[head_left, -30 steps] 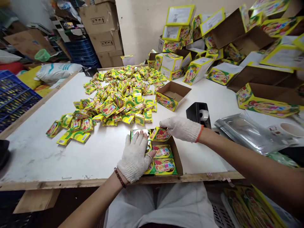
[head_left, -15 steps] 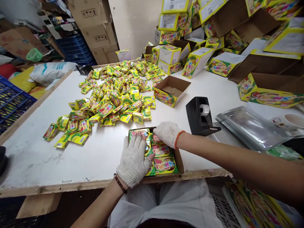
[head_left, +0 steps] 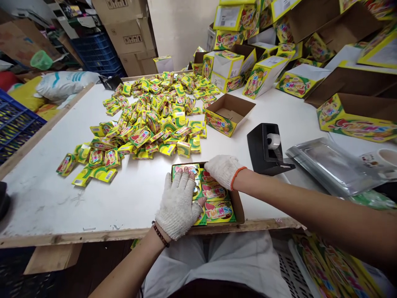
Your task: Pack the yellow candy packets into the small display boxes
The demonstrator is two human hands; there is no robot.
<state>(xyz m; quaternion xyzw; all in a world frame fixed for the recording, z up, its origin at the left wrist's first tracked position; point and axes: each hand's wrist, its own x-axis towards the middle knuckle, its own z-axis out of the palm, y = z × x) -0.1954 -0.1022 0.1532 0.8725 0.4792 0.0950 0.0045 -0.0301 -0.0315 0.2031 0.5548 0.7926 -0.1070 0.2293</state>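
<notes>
An open display box [head_left: 238,209] lies by the table's front edge, holding small yellow-green "Twins" packs [head_left: 220,212] laid flat in rows. My left hand [head_left: 178,203], in a white knitted glove with bare fingertips, rests flat on the packs at the left side, its fingers stretched out. At the far right corner of the box is my right hand [head_left: 223,170], also gloved. Its fingers are curled down onto a small pack [head_left: 207,176] there, and the fingertips are partly hidden. Beyond the box, a loose heap of the same packs [head_left: 149,120] spreads over the white table [head_left: 130,207].
A black tape dispenser [head_left: 263,151] stands right of the box. Behind it sits another open display box [head_left: 228,114]. More boxes [head_left: 266,76] are stacked at the back right. A clear plastic tray [head_left: 328,165] and a mug [head_left: 383,161] lie to the right.
The camera view has shifted slightly, so everything on the table appears a little further right. Both hands stay at the same places on the box and its packs.
</notes>
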